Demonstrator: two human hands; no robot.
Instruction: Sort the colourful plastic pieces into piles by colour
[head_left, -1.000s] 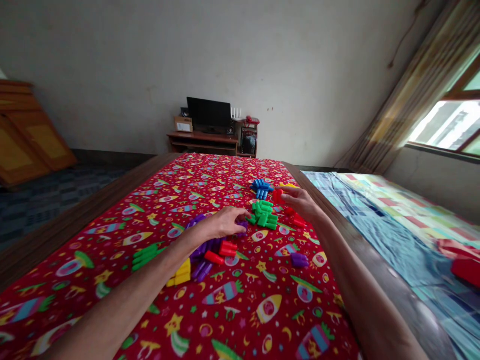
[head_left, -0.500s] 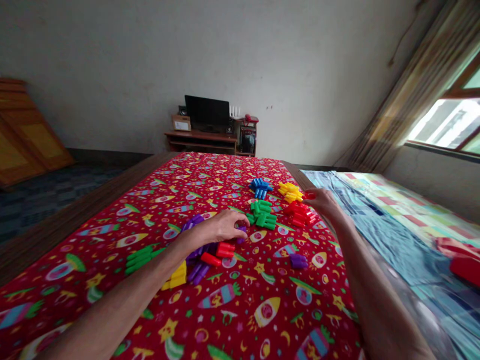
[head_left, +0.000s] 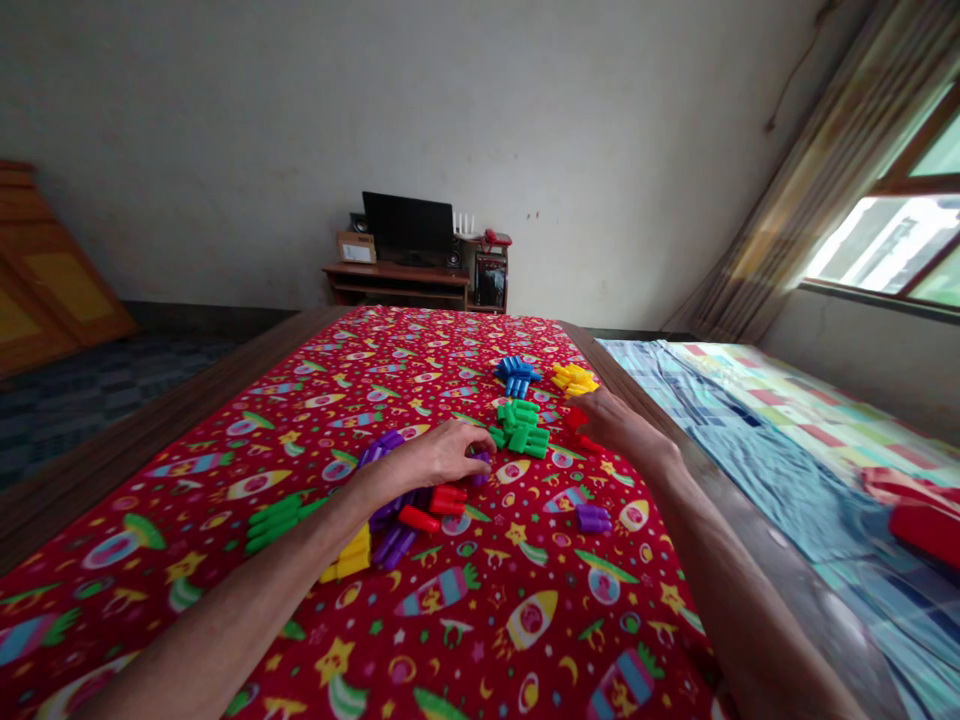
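Note:
My left hand [head_left: 452, 453] is closed around a purple toy block [head_left: 481, 468], just above the patterned red cloth. Under and beside that forearm lie purple blocks [head_left: 394, 545], red blocks [head_left: 448, 500], yellow blocks [head_left: 352, 556] and green blocks [head_left: 274, 522]. Over a pile of red blocks [head_left: 576, 420], my right hand [head_left: 609, 421] has its fingers curled down on a red block; the fingertips are partly hidden. Close by lie piles of green blocks [head_left: 521, 430], yellow blocks [head_left: 574, 379] and blue blocks [head_left: 517, 375]. A purple piece [head_left: 593, 518] lies apart, nearer to me.
The red cloth [head_left: 450, 650] covers a table with a dark wooden edge [head_left: 225, 400]. Beyond it stands a desk [head_left: 397, 280] with a monitor [head_left: 407, 228]. To the right is a bed with a blue and checked cover [head_left: 675, 400]; a cabinet [head_left: 60, 270] stands far left.
My right hand has moved left and toward me, from the right side of the red pile to over it, covering most of it. My left hand stays with the purple block.

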